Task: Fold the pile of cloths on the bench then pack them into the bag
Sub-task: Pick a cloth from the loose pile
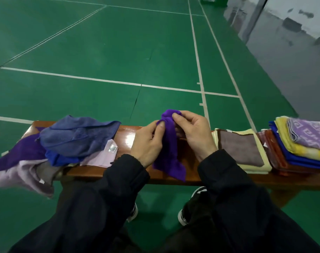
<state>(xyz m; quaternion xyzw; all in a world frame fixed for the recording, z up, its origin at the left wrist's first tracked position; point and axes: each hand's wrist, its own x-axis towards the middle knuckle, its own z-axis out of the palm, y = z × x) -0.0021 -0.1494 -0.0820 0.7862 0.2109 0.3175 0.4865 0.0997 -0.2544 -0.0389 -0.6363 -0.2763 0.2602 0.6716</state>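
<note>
A bunched purple cloth (169, 152) hangs between both hands above the middle of the wooden bench (128, 137). My left hand (148, 141) pinches its upper part from the left, and my right hand (193, 132) pinches the top edge from the right. A loose pile of unfolded cloths (73, 137), blue-grey, dark purple, blue and pale lilac, lies on the bench's left end. On the right a folded grey-brown cloth (239, 148) rests on a folded cream one, beside a folded stack (301, 145) of red-brown, blue, yellow and patterned lilac cloths. No bag is visible.
The bench stands on a green court floor (119, 52) with white lines. My dark-clad legs and two dark shoes (186, 210) are below the bench's near edge. A grey wall (292, 33) runs along the far right.
</note>
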